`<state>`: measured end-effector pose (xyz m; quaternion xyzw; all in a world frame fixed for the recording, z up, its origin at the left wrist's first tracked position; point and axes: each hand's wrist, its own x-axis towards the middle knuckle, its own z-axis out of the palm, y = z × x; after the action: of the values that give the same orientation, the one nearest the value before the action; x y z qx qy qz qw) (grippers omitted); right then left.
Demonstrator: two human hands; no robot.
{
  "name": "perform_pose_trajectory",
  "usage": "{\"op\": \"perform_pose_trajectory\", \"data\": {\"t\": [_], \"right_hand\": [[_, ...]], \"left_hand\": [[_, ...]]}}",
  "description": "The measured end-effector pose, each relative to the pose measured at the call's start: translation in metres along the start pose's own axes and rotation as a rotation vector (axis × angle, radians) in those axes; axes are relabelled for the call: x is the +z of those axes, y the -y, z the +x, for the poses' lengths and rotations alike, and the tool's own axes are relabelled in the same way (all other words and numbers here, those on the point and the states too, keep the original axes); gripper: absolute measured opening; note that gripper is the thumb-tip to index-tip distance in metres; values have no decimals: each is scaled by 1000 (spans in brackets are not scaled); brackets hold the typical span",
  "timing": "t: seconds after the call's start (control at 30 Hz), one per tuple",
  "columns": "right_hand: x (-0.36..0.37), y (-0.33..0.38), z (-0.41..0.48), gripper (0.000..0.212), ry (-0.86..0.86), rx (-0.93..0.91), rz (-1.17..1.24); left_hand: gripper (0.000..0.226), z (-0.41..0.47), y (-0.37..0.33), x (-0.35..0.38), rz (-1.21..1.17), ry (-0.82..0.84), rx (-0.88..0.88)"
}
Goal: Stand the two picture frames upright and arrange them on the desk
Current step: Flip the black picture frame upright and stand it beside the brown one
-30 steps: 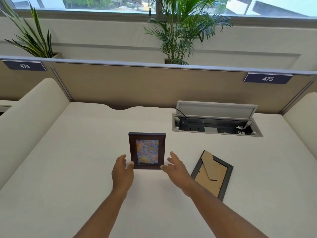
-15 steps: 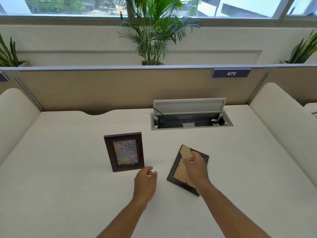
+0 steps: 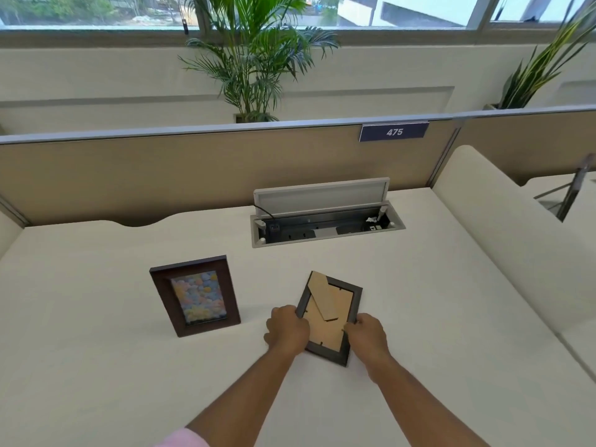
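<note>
A dark brown picture frame (image 3: 195,295) with a pastel picture stands upright on the white desk (image 3: 96,350), left of centre, facing me. To its right a second, dark grey frame (image 3: 329,317) lies face down, showing its tan backing board and folded stand. My left hand (image 3: 287,327) grips this frame's left edge. My right hand (image 3: 366,333) grips its right edge. Both hands hold it near its lower half; whether it has left the desk I cannot tell.
An open cable box (image 3: 325,217) with a raised lid and sockets is sunk into the desk behind the frames. A tan partition (image 3: 161,175) with the label 475 (image 3: 394,132) closes the back. Padded side walls flank the desk; plants stand beyond.
Both hands left the upright brown frame and moved right. The right hand reached the face-down frame first, then the left joined it; both now grip its edges. The view shifted right.
</note>
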<state>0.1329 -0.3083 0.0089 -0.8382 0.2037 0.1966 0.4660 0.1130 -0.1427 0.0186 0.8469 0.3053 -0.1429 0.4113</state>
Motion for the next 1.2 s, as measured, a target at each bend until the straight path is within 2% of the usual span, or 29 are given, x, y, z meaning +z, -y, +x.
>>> {"op": "perform_pose_trajectory", "data": {"t": [0.13, 0.27, 0.4, 0.47, 0.53, 0.6, 0.77, 0.93, 1.03, 1.2], "right_hand": [[1, 0, 1, 21, -5, -24, 29], [4, -4, 1, 6, 10, -38, 107], [-1, 3, -8, 21, 30, -76, 183], [-8, 13, -14, 33, -64, -176, 154], [-13, 26, -21, 38, -247, -365, 59], [-16, 43, -26, 40, -331, -558, -29], [-17, 80, -33, 44, -181, -786, -301], [-11, 89, -42, 48, -45, -801, -494], [-10, 86, -52, 49, 10, -839, -503], [-16, 83, -71, 45, 48, -923, -372]], "left_hand": [[21, 3, -3, 0, -100, 6, -60], [36, -3, 7, -5, -387, 22, -71], [38, -12, 15, -18, -514, 33, -12], [37, -21, 19, -27, -549, 56, 25], [34, -30, 23, -35, -578, 64, 54], [31, -38, 28, -39, -586, 52, 81], [25, -59, 39, -45, -611, 30, 137], [25, -74, 47, -49, -608, 17, 168], [25, -80, 50, -53, -623, -8, 177], [24, -85, 55, -58, -622, -69, 172]]}}
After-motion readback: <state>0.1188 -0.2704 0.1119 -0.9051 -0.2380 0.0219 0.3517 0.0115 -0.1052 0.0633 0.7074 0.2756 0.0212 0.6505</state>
